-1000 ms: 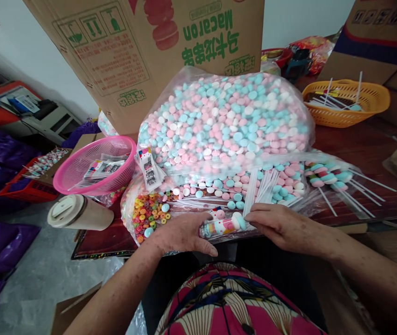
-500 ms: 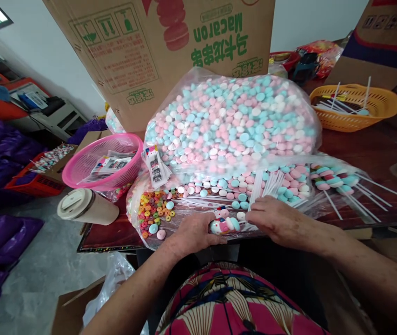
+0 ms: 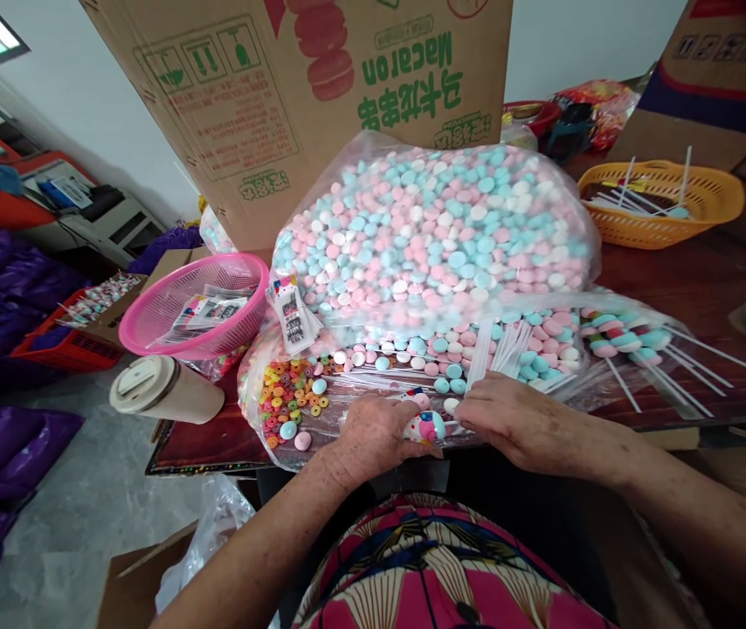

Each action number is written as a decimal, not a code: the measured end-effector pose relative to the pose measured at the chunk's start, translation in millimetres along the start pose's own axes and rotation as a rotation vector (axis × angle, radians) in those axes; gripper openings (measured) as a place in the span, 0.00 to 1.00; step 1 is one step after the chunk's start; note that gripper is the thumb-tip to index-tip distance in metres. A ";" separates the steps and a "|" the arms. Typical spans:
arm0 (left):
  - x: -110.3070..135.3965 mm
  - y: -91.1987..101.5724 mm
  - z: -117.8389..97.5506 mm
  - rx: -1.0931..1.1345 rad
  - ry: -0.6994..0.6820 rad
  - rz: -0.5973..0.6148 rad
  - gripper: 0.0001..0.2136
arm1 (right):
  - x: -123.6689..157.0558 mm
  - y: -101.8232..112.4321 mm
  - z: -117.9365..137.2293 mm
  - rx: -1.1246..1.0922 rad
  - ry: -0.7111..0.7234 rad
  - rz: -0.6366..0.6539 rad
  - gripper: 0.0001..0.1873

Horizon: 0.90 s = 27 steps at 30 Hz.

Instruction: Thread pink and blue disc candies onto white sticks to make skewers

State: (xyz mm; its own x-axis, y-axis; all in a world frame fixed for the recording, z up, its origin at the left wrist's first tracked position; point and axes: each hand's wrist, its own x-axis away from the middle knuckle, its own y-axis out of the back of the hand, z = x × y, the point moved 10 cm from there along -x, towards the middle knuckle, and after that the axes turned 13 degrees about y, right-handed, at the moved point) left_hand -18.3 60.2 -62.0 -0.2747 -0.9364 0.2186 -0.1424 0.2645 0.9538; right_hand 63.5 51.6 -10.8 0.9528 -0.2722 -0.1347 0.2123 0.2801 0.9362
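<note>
Near the table's front edge my left hand [image 3: 378, 430] is closed round a candy skewer [image 3: 428, 426] with pink and blue pieces and printed wrapping. Much of it lies hidden under the fingers. My right hand [image 3: 510, 418] is closed at the skewer's right end, where a thin white stick seems to run into the fingertips. Just behind the hands, loose pink, blue and white candies [image 3: 450, 373] lie on clear plastic beside white sticks [image 3: 510, 348]. Farther right, finished-looking candy skewers [image 3: 628, 336] rest in a pile with their sticks pointing right.
A big clear bag of candies [image 3: 438, 227] leans before a cardboard box [image 3: 321, 114]. To the left are ring-shaped candies [image 3: 287, 384], a pink basket [image 3: 143, 328] with printed wrappers [image 3: 212, 306], and a lidded cup [image 3: 183, 397]. A yellow basket [image 3: 707, 210] stands back right.
My left hand has slid a little to the right along the candy skewer, covering more of it. My right hand has shifted slightly left and stays closed at its end.
</note>
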 end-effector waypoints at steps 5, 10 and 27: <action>-8.3 -11.4 -14.9 0.108 0.043 0.136 0.26 | -8.8 -15.0 0.8 0.091 0.024 0.053 0.05; -1.6 -0.5 -5.5 0.311 0.058 0.184 0.30 | 0.0 -7.5 -17.5 0.160 -0.034 0.034 0.06; 14.8 21.9 -12.3 0.191 0.151 0.085 0.35 | 11.4 20.6 -3.3 0.061 0.010 -0.134 0.11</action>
State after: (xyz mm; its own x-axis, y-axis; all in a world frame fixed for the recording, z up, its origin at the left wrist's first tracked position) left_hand -13.8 49.3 -35.4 -0.1503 -0.9288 0.3386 -0.3061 0.3694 0.8774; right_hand 79.4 57.3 5.8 0.9190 -0.2943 -0.2623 0.3240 0.1850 0.9278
